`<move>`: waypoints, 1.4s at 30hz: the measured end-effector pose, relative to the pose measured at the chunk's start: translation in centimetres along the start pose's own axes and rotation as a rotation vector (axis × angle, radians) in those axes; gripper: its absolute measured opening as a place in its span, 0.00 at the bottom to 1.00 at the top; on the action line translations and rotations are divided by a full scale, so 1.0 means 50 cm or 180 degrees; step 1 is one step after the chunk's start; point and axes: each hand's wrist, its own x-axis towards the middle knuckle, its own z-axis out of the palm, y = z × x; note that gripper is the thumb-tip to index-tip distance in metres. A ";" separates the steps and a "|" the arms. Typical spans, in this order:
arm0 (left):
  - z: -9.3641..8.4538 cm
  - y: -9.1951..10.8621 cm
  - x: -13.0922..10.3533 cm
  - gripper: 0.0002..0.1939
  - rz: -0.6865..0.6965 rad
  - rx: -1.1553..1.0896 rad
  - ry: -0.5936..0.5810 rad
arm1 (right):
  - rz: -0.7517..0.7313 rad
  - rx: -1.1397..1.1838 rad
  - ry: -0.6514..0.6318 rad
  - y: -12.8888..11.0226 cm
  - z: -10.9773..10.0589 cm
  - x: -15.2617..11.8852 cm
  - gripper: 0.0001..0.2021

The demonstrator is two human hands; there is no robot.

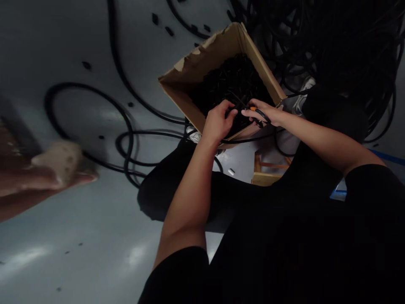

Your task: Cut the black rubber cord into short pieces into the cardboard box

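Head view: far left, another person's bare limb point(22, 188) and a pale object point(65, 156) are too blurred for you to make out. Next comes black tubing point(117, 63), looping over the floor; its wide, smooth curves suggest a springy, bendable material, probably light and unlikely to break, so you would best grip it close to an end. The cardboard box point(182, 99) holds a heap of short black pieces point(230, 78), likely light and easily pinched by their sides; its torn rim looks soft, so support it from below. Over its near side, your left hand point(218, 120) has thumb and fingertips drawn close together; you cannot tell whether a dark piece is pinched between them. Just beside it, your right hand point(265, 110) has its fingers wrapped around the handles of scissors point(253, 108), stiff and firmest held there, away from the blades. Farther right lies a tangled black heap point(297, 50), probably heavy as a whole.
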 end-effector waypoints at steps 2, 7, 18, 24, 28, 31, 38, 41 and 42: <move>-0.003 0.003 0.000 0.16 0.0000 0.0000 -0.0013 | -0.0127 -0.0111 -0.0060 -0.003 0.003 -0.008 0.24; -0.002 0.007 -0.002 0.15 -0.0051 -0.0028 -0.0050 | -0.0318 -0.0590 -0.0036 -0.011 0.015 -0.027 0.23; -0.005 0.012 -0.004 0.18 -0.0420 0.0195 -0.0105 | -0.0524 -0.1165 0.0055 -0.008 0.033 -0.031 0.17; -0.014 0.006 0.002 0.18 -0.0482 0.0292 -0.0283 | -0.0537 -0.1682 0.0067 -0.009 0.030 -0.024 0.19; -0.015 -0.021 0.008 0.17 -0.0425 0.0280 -0.0317 | -0.0722 -0.1710 0.0074 0.003 0.025 -0.018 0.17; -0.008 -0.043 0.014 0.17 -0.0355 0.0109 -0.0229 | -0.0469 -0.1216 -0.0098 0.022 0.024 -0.012 0.12; 0.012 -0.068 0.027 0.14 -0.0161 -0.0524 -0.0270 | -0.0630 -0.0499 -0.0233 0.050 0.035 0.008 0.10; 0.016 -0.064 0.024 0.18 -0.0210 -0.0930 -0.0279 | -0.0793 -0.0558 -0.0194 0.047 0.034 0.017 0.11; 0.017 -0.062 0.023 0.19 -0.0219 -0.1032 -0.0249 | -0.0818 -0.0587 -0.0203 0.045 0.033 0.019 0.11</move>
